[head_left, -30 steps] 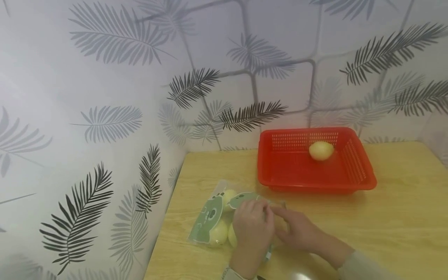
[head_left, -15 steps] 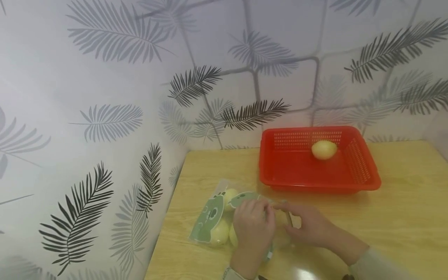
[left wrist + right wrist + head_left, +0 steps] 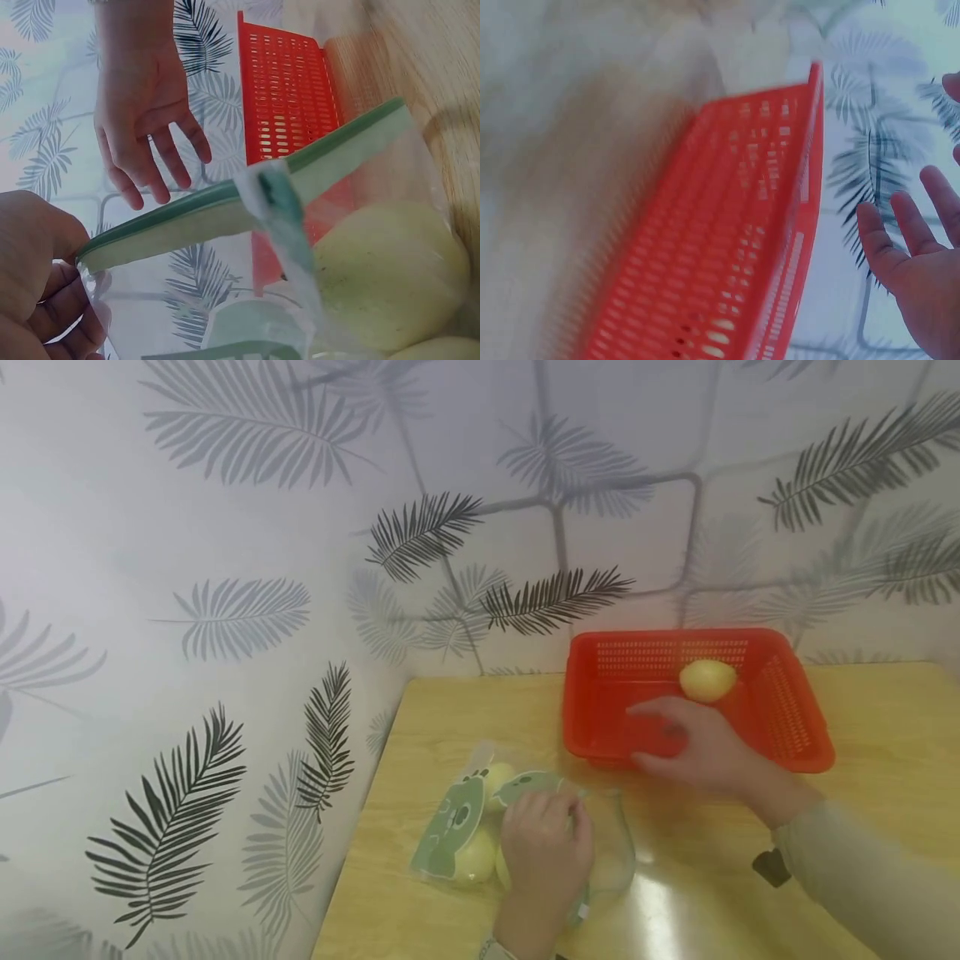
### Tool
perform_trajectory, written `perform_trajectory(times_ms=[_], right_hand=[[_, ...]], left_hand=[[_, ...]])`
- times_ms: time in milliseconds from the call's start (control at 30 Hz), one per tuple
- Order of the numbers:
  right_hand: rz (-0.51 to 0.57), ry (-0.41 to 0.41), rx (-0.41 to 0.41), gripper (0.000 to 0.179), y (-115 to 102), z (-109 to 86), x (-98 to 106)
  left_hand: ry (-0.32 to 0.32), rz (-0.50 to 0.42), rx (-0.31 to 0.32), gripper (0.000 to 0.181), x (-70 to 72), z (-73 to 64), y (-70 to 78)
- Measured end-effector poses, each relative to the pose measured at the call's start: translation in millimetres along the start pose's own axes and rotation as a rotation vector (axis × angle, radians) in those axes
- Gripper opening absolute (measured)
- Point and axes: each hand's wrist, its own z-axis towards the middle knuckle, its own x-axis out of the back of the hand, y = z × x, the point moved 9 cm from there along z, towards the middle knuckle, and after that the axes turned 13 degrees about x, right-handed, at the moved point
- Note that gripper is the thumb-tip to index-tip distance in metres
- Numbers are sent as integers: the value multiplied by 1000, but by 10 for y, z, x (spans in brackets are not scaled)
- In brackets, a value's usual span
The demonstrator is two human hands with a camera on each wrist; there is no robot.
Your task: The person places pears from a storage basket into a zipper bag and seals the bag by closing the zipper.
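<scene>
My left hand point(image 3: 546, 843) pinches the corner of a clear zip bag point(image 3: 172, 300) by its green zip strip, and the bag's mouth gapes. The bag has green cartoon animal prints and lies on the table at the front left. Several pale yellow round fruits point(image 3: 390, 274) are inside it, partly covered by the prints and my left hand. My right hand point(image 3: 701, 747) hovers over the front rim of a red plastic basket point(image 3: 813, 718), fingers spread with nothing between them. One pale yellow fruit point(image 3: 707, 681) sits in the basket near its back wall.
The light wooden table point(image 3: 465, 702) meets a wall point(image 3: 225, 527) with printed leaves at the back and left. A dark object point(image 3: 772, 867) shows by the right sleeve. The basket stands close to the back wall.
My right hand has let go of the bag and moved up and right to the basket. My left hand keeps its hold on the bag. The head view has shifted slightly.
</scene>
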Motion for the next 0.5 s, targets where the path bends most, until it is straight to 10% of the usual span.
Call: perform_trajectory(times_ms=[500], right_hand=[[-16,-159,-302,70,1146,446,164]], left_hand=[[-4,13,-17,12,-21,-40,-16]])
